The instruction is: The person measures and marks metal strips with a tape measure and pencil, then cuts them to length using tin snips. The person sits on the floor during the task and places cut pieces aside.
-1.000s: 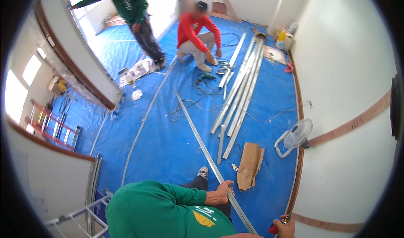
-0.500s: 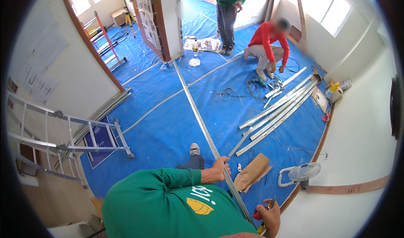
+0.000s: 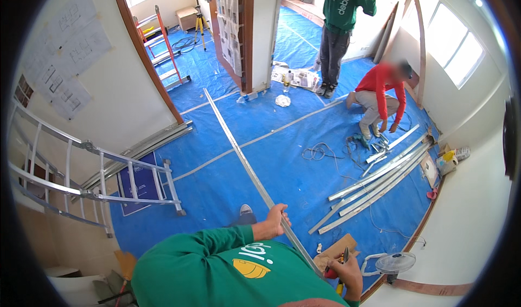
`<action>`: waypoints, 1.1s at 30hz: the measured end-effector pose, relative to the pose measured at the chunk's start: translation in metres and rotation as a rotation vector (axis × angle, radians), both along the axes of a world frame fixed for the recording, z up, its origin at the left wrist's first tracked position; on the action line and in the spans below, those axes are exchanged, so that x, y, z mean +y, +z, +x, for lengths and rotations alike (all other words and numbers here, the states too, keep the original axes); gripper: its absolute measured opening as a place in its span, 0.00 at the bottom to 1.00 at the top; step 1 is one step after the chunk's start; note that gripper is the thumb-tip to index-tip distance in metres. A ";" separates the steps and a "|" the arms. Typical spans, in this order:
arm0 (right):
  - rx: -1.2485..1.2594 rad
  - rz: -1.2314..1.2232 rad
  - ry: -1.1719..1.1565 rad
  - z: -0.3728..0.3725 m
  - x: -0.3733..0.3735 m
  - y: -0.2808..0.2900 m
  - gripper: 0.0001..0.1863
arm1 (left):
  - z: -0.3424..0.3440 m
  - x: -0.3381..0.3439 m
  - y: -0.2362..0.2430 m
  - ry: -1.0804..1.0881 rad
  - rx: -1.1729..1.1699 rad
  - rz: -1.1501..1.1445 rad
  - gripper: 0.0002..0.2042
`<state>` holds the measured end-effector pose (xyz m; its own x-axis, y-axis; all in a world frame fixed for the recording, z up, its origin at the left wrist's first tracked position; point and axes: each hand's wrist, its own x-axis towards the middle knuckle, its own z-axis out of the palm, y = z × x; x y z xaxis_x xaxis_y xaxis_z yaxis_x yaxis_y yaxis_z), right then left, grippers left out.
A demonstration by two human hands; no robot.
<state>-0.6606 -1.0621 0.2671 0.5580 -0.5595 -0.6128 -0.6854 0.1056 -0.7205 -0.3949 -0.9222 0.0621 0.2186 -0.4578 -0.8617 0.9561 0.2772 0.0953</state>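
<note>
My left hand [image 3: 275, 222] is closed round a long, narrow metal channel [image 3: 244, 161], which runs from beside my body out over the blue floor sheet toward the doorway. My right hand [image 3: 349, 274] grips a hand tool [image 3: 345, 256] with a dark pointed tip and red on its body; its exact kind is hard to make out. A small yellow part shows beneath those fingers. This hand is beside the near end of the channel, partly in front of a brown paper piece [image 3: 345, 245].
Metal channels [image 3: 374, 187] and a cord lie at right, near a crouching person in red [image 3: 378, 92]. Another person in green [image 3: 347, 8] stands farther back. An aluminium ladder [image 3: 92, 168] is at left; a fan [image 3: 395, 263] stands by the right wall.
The channel's far end has swung left, away from the door post. My right hand has come closer to the channel. The standing person has raised a hand. My view has turned left.
</note>
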 end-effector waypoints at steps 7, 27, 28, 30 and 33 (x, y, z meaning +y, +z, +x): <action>0.002 0.041 0.002 0.133 0.012 -0.009 0.24 | 0.139 0.021 0.010 0.013 -0.043 -0.020 0.14; -0.014 0.167 0.058 0.521 -0.075 -0.045 0.22 | 0.530 -0.048 0.025 -0.027 -0.163 0.017 0.15; -0.010 0.176 0.056 0.543 -0.080 -0.044 0.22 | 0.549 -0.047 0.024 -0.014 -0.169 0.009 0.15; -0.041 0.180 0.060 0.588 -0.092 -0.042 0.22 | 0.594 -0.054 0.027 0.022 -0.146 0.015 0.15; -0.078 0.197 0.103 0.648 -0.105 -0.034 0.21 | 0.644 -0.061 0.041 0.102 -0.155 0.020 0.14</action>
<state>-0.0125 -1.1674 0.2334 0.6559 -0.3711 -0.6573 -0.6431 0.1813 -0.7440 0.2491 -0.9833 0.1027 0.3939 -0.4102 -0.8226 0.8967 0.3682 0.2458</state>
